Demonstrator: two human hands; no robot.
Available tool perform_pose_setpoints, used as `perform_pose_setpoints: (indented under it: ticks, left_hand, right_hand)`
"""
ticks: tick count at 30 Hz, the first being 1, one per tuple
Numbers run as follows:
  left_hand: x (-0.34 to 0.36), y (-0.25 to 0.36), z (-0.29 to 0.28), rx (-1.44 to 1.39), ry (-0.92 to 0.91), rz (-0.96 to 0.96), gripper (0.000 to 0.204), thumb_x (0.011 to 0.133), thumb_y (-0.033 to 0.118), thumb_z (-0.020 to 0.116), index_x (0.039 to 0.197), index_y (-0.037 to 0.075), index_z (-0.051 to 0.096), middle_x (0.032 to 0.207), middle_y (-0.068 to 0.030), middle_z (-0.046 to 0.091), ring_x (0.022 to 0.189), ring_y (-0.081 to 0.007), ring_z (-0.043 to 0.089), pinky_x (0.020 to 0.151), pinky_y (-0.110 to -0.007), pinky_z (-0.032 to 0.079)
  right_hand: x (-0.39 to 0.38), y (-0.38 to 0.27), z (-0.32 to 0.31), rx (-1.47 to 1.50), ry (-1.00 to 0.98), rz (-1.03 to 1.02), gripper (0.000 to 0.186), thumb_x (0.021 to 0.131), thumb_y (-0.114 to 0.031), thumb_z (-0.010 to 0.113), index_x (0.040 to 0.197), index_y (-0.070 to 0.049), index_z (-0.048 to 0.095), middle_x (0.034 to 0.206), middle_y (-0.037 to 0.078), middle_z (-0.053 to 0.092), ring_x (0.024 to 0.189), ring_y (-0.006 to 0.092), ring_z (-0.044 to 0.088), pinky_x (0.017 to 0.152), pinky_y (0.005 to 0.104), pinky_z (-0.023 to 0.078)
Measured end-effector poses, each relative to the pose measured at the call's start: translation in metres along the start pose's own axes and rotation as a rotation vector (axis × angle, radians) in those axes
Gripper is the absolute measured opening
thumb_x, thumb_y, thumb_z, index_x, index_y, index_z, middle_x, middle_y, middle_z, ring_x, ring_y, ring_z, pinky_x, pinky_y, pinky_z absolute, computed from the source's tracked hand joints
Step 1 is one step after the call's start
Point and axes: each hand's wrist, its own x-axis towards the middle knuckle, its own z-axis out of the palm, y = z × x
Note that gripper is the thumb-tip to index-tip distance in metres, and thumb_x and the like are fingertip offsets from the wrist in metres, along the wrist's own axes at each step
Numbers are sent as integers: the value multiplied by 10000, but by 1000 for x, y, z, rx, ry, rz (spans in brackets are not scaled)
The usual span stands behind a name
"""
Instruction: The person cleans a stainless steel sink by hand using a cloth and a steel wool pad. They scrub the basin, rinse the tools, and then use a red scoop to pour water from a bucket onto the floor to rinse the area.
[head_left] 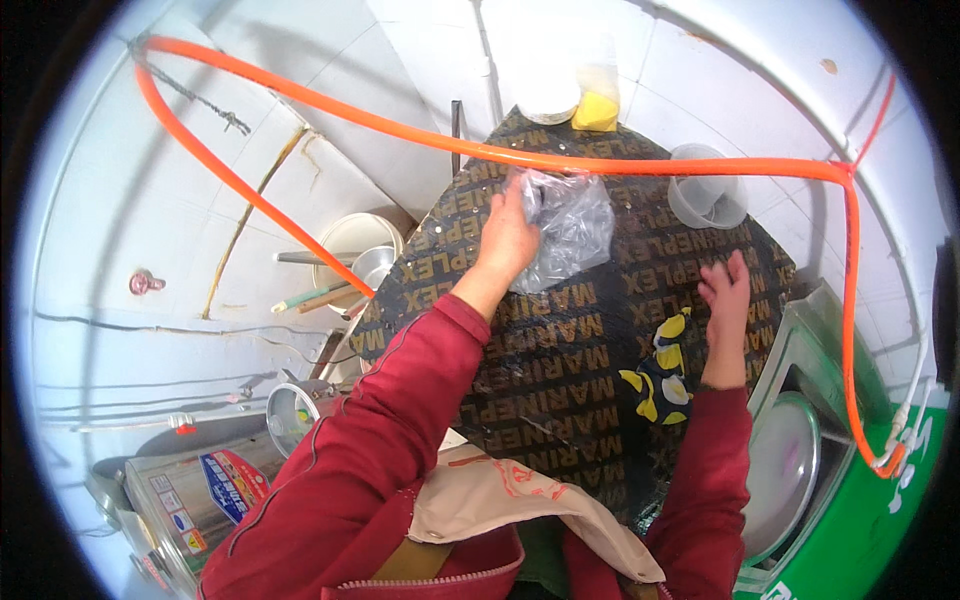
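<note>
A clear, crumpled plastic bag [572, 240] lies on the dark printed board of the table [540, 370]. My left hand [508, 238] reaches forward to the bag's left upper side, its fingers closed on the plastic; the fingertips are partly hidden. Over the right part of the table, my right hand [727, 300] is raised with nothing in it, the fingers apart and slightly bent. Just left of that wrist lies a crumpled black, yellow and white patterned cloth [662, 375]. Beyond the right hand stands a translucent round plastic tub [708, 190].
An orange hose [480, 150] stretches across above the table's far part and hangs down at right. At the far edge stands a yellow-filled container [597, 105]. Left are a white bucket [345, 240] with handled tools and a metal appliance [190, 490]; right is a green-framed machine [790, 460].
</note>
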Motion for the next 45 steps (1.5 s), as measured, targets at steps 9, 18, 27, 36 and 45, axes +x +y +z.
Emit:
perform_pose_setpoints:
  ticks: [9,18,27,36,45]
  left_hand:
    - [-115,-6,-44,-77,-274,146,324,686,30,650,962,50,481,1018,-180,472,855,-426,543,783,-492,444]
    - [-90,11,-20,-150,-65,72,805,606,224,817,1267,44,394,1401,-308,146,1134,-470,452,941,-428,426]
    - [-23,19,-45,-62,-305,21,239,802,134,621,993,-10,626,913,-176,651,874,-280,626,797,-375,473]
    - [-57,51,-163,-697,-65,-55,228,900,85,524,1087,-36,572,958,-51,637,856,-113,567,773,-254,455]
    - [-54,27,-185,-762,-3,-241,268,910,236,548,1077,28,569,864,-2,610,680,-78,550,522,-222,413]
  right_hand:
    - [-156,0,-33,-998,-432,-296,671,772,-201,677,1363,-107,373,1437,177,247,1289,369,289,1023,466,270]
    - [-176,23,-13,-1288,-349,-603,582,752,-157,693,1289,-166,468,1401,181,320,1202,375,362,941,493,311]
    - [-221,37,106,-1010,-890,-950,591,704,-241,690,1261,-194,500,1400,121,327,1218,330,379,949,493,324]
    - [-138,43,257,-437,-274,-622,523,752,-272,652,1210,-97,468,1252,127,465,1174,300,435,929,485,371]
    - [-32,29,-18,-1658,297,-335,297,861,-172,493,1145,-182,581,1190,90,545,1036,256,557,779,358,499]
